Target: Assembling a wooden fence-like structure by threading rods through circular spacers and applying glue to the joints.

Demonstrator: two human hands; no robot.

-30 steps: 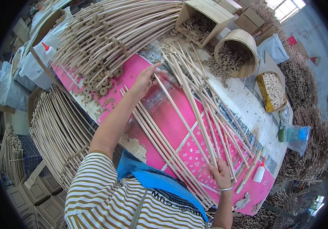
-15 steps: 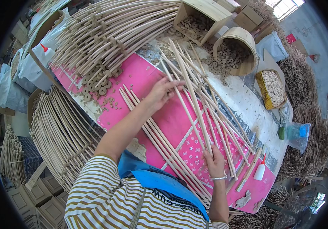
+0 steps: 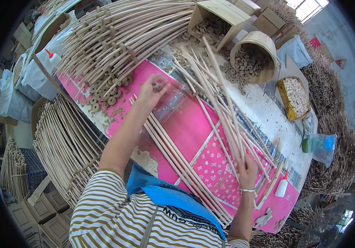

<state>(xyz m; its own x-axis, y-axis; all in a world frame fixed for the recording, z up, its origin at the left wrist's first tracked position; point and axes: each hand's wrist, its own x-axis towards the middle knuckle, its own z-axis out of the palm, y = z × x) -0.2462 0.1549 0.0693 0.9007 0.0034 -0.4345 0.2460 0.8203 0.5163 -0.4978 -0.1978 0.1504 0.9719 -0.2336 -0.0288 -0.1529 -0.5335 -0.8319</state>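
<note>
Since half a second ago my left hand (image 3: 151,91) has pulled back from the long rods toward the far-left part of the pink table cover (image 3: 185,128), and it now pinches a small wooden ring (image 3: 157,86) between thumb and fingertips, the other fingers curled loosely. My right hand (image 3: 247,167) has kept its place near the cover's near-right end, closed around the near ends of a loose bundle of thin rattan rods (image 3: 218,99) that fan out away from me, their far tips reaching past the cover's far edge. A clear plastic sheet (image 3: 173,103) lies on the cover just right of my left hand. Closer to me, a flat row of rattan rods (image 3: 177,161) lies side by side along the cover's near-left edge, running its whole length. Left of the cover's far end, scattered wooden rings (image 3: 107,95) lie beneath a large curved rattan frame (image 3: 119,37) (a ribbed, arching thing threaded with more rings). Beyond the cover's far edge, a tipped wooden box (image 3: 216,16) and a round wooden bucket (image 3: 256,53) both spill rings onto the tabletop. At the cover's near-right corner a small white glue bottle with a red tip (image 3: 282,187) stands just beside my right hand. A yellow box of pale beads (image 3: 295,97) sits well right of the cover.
</note>
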